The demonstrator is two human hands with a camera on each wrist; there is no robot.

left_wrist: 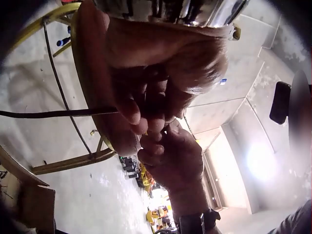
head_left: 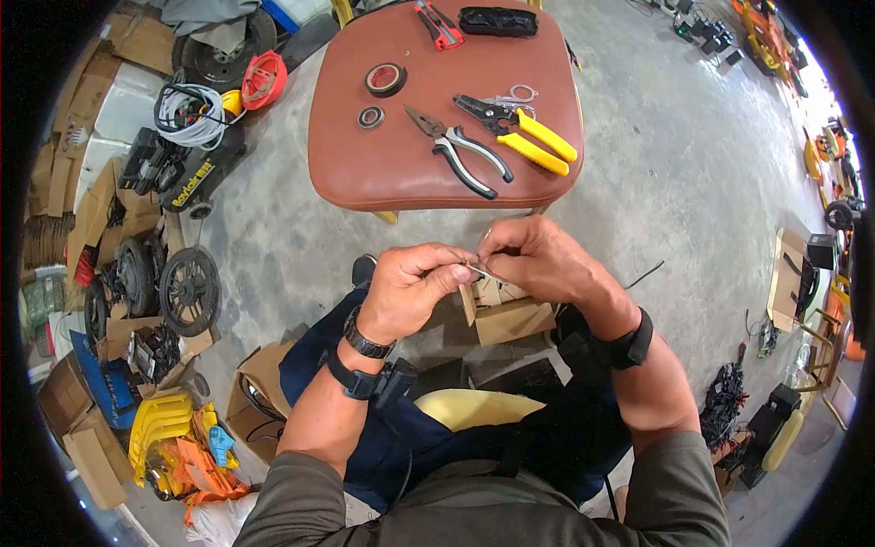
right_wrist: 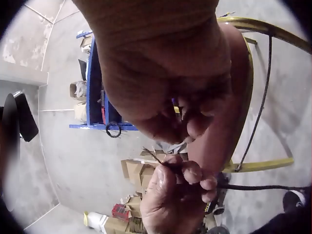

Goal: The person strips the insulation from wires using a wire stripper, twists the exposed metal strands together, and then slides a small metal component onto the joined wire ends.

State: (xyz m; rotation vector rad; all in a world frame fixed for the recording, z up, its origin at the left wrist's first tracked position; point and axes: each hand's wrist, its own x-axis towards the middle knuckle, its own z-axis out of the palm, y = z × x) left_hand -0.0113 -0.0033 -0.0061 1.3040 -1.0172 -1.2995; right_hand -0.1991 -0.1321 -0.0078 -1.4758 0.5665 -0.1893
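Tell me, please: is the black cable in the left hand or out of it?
In: the left wrist view shows the black cable running into the left hand.

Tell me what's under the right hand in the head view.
Beneath the right hand, part of an open cardboard box shows, with grey floor around it; the portion the hand covers can't be seen.

Overhead head view; wrist close-ups

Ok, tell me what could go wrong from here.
The thin wire end sticks out past the left hand, so it might prick skin or bend. The dark cable trailing from that hand could snag. The pliers lie with handles toward the seat's near edge; a knock could drop them.
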